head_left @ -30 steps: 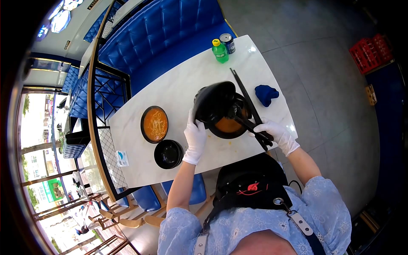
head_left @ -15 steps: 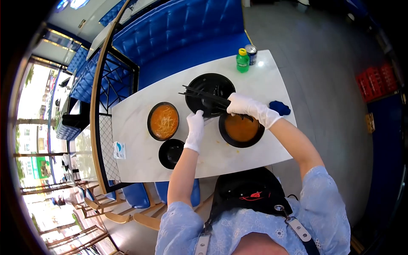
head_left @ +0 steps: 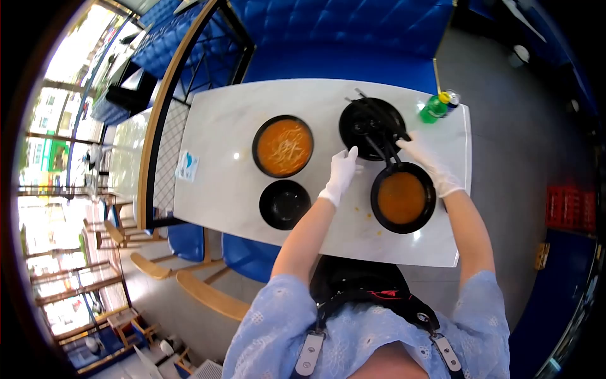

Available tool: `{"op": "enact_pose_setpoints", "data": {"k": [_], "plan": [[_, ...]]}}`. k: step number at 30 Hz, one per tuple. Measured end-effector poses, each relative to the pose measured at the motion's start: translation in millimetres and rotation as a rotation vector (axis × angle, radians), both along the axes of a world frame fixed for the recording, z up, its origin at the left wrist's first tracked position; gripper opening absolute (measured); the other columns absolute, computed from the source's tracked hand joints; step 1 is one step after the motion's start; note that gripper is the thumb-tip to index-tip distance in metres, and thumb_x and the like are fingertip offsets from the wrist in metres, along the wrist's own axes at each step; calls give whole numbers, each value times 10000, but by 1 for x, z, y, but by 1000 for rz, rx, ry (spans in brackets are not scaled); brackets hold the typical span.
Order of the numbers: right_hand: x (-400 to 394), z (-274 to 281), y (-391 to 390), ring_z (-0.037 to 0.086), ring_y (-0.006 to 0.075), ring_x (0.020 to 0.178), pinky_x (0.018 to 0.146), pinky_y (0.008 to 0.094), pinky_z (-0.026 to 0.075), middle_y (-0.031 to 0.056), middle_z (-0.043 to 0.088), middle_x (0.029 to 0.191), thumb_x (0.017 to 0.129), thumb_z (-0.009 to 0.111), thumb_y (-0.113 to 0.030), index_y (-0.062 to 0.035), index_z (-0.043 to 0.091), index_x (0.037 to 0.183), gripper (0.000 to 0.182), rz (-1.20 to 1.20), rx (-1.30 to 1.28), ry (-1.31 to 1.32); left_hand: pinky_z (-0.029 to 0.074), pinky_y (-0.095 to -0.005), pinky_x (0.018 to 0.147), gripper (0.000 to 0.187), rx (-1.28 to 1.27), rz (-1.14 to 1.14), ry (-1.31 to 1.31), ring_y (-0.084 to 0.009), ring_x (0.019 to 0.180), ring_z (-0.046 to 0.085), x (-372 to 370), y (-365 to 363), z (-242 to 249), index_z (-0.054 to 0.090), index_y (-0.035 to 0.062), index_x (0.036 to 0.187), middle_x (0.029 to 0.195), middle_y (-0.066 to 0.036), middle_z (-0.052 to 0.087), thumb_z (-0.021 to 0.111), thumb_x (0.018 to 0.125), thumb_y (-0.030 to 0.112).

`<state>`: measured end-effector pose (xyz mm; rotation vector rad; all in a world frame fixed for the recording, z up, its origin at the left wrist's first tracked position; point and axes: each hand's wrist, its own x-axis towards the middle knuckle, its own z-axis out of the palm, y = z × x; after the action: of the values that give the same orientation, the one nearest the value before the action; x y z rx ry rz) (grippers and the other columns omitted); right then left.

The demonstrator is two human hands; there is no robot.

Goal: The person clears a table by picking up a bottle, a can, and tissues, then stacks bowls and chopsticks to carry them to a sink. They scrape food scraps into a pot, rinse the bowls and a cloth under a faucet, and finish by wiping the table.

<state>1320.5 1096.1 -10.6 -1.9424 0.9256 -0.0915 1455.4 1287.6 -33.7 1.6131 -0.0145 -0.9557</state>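
Note:
Both of my hands wear white gloves. My left hand [head_left: 343, 172] hovers over the table with thumb and fingers apart, holding nothing. My right hand [head_left: 430, 167] has its fingers stretched out, the tips right at the near ends of black chopsticks [head_left: 383, 118]. Those chopsticks lie slantwise over a large black bowl [head_left: 346, 140], their far ends past its rim. Dark spoons [head_left: 377, 146] rest in the same bowl, handles toward me. Just below my right hand stands a black bowl of orange soup [head_left: 402, 197]. Left of my left hand is a smaller black bowl [head_left: 285, 204].
A bowl of noodles in orange broth [head_left: 284, 146] stands on the white table [head_left: 221, 126]. A green bottle [head_left: 433, 110] and a can [head_left: 452, 100] are at the far right corner. A white-and-blue packet [head_left: 187, 165] lies at left, by a mesh divider [head_left: 168, 151].
My right hand has loosened from the chopsticks and spoons, which now lie at the large bowl. My left hand has drawn away from the bowl's edge. The view has turned and shifted.

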Motion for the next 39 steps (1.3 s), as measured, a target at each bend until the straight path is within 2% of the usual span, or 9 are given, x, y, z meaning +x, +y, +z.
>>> {"op": "enact_pose_setpoints", "data": {"k": [3,5,7,11,14,25,35,37,39], "plan": [[-11,15,2,584,270,935,830,369,443,182,621,990,847,589,-300,25,607,1039,378,-50,-44,39,489,-317,734,315,333,-71,-1012,-233,849,636,3,83,56,593,-15,1088,963,-158,639,590,878,219],[-26,41,-2,586,209,830,780,332,443,119,633,859,855,586,-317,20,620,988,365,-14,46,40,486,-382,784,321,400,176,-1150,-300,900,620,25,149,54,592,-19,1093,944,-150,647,649,823,146],[-43,53,2,570,164,758,745,298,435,60,620,751,854,592,-322,14,638,922,346,-87,12,-22,439,-425,900,540,709,149,-1153,-408,1050,532,30,204,64,456,-74,1238,1168,-291,527,654,828,216],[-60,75,16,569,147,766,759,287,433,38,623,736,874,579,-308,5,647,841,321,-152,29,-87,581,-392,673,444,217,199,251,-316,894,640,46,261,14,445,-44,1254,1079,-189,583,544,854,122],[-81,79,28,551,120,760,753,269,424,18,620,736,883,575,-304,-11,650,893,303,-262,178,-30,582,-420,747,432,164,186,138,-323,932,626,36,250,3,490,-70,1191,1085,-183,584,426,767,-21],[-130,92,47,509,86,630,609,241,384,-11,588,661,857,589,-265,-50,671,894,232,-413,245,181,467,-283,802,439,-159,-167,-88,-166,965,562,51,71,53,511,-54,1217,1120,-115,587,459,790,29],[-162,44,53,500,75,601,566,230,379,-11,549,631,848,607,-170,-11,613,779,174,-415,181,-80,553,-359,502,229,227,-167,-258,-337,604,663,53,-58,-11,610,-95,875,797,-254,648,485,734,36],[-168,39,55,484,67,594,560,224,365,-22,540,605,856,603,-183,-21,624,781,180,-398,141,-81,553,-396,595,253,370,-207,-290,-351,732,669,48,-53,22,587,-80,913,883,-261,637,572,764,123],[-169,45,57,475,64,586,558,222,361,-23,538,599,858,601,-185,-25,631,787,178,-399,206,-33,527,-421,747,399,557,-217,-774,-351,894,638,44,-48,19,554,-57,992,992,-250,605,660,778,263]]}}
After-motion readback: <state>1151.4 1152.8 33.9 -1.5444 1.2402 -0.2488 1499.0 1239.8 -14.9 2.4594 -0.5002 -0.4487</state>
